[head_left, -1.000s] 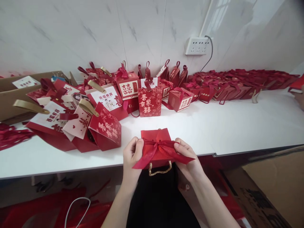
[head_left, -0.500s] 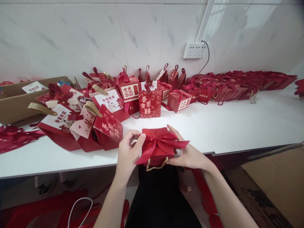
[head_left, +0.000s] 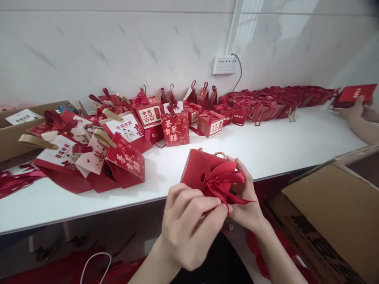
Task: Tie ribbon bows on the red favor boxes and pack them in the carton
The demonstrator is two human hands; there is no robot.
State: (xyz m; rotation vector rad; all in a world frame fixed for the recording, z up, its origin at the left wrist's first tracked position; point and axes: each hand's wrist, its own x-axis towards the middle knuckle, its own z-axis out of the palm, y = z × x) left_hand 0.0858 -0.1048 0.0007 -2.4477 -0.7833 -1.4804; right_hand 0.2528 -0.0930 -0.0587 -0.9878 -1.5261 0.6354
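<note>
A small red gift box with curved overlapping flaps is tilted in front of me, at the table's front edge. A red ribbon bow is tied over its top, and a gold cord handle shows at its far side. With fingers closed, my left hand pinches one ribbon end close to the box's near side. My right hand grips the box from the right; some of its fingers are hidden behind the box and ribbon.
Several red boxes with looped straps stand at left on the white table. A long row of ribboned boxes lines the wall. At far right another person's hand holds a red box. An open cardboard box is at right.
The gift box has been turned, its gold handle now at the far side. My left hand has moved from its side to a ribbon end. Another person's hands have appeared at far right.
</note>
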